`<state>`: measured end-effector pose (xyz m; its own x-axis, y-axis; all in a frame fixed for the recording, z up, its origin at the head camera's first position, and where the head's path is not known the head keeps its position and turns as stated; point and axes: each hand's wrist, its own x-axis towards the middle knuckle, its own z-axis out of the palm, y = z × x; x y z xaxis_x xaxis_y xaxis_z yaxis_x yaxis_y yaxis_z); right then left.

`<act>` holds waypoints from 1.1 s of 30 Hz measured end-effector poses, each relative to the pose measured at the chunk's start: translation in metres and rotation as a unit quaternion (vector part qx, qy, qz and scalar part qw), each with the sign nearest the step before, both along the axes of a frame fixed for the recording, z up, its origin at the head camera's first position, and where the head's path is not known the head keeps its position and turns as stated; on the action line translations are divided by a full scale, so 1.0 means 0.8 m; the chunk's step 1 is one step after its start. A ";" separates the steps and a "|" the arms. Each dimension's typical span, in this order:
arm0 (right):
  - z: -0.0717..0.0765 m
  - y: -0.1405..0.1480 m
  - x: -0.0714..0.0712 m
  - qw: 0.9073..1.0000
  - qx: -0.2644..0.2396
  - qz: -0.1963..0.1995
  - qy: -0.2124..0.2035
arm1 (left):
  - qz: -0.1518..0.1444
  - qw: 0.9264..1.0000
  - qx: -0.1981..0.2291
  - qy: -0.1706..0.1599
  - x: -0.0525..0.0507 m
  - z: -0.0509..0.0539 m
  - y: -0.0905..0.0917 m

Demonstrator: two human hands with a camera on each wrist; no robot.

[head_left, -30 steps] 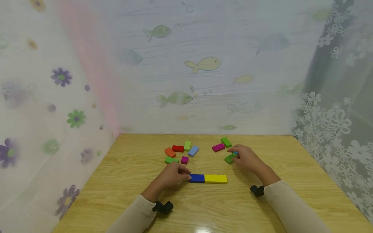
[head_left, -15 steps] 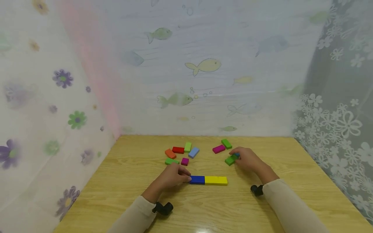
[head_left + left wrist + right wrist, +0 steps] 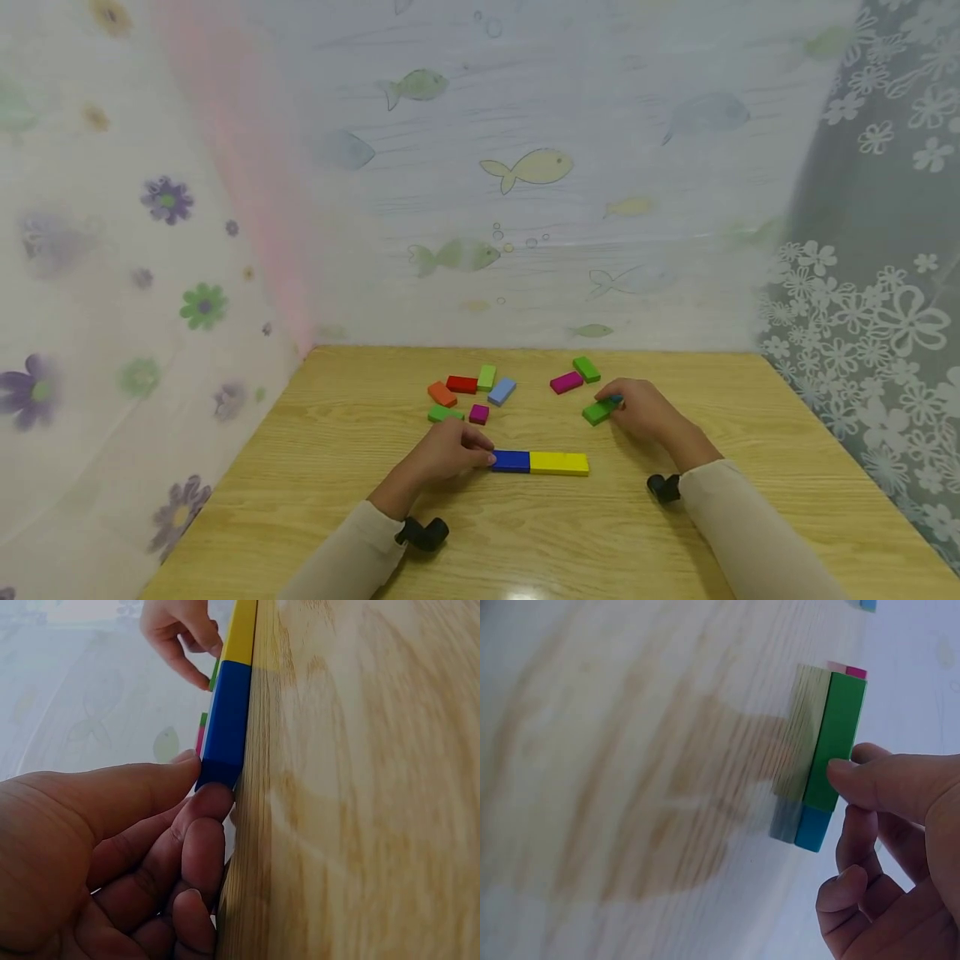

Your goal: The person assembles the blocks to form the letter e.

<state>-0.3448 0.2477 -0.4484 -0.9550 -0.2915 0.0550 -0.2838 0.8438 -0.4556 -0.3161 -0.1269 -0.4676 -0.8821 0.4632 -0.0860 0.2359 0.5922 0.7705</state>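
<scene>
The left hand (image 3: 442, 457) pinches the left end of a dark blue block (image 3: 512, 462) between thumb and fingertips. A yellow block (image 3: 558, 463) lies end to end with it, touching. In the left wrist view, thumb and index finger meet the near end of the blue block (image 3: 227, 720). Farther back on the right, the right hand (image 3: 643, 412) holds a green block (image 3: 598, 412). Its thumb lies on the green block (image 3: 838, 742) in the right wrist view, where a teal block (image 3: 813, 828) adjoins the green one's lower end.
Behind the left hand lie an orange block (image 3: 442, 394), a red block (image 3: 462, 384), a lime block (image 3: 487, 377), a light blue block (image 3: 502, 392), a small magenta block (image 3: 479, 414) and a green block (image 3: 446, 413). Another magenta block (image 3: 566, 382) and green block (image 3: 587, 369) are back right.
The right fingers have shifted slightly on the green and teal blocks, leaving more of the green top in sight. The left hand has stayed at the dark blue block.
</scene>
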 end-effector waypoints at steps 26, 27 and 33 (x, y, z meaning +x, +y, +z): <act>0.008 0.004 0.007 1.000 0.017 0.010 -0.010 | 0.009 1.000 0.004 0.001 0.013 0.004 0.004; 0.009 0.003 0.009 1.000 0.014 0.007 -0.011 | 0.009 1.000 0.004 0.003 0.014 0.004 0.004; 0.018 -0.005 0.030 1.000 0.000 -0.020 -0.012 | 0.005 1.000 0.003 0.012 0.027 0.009 0.005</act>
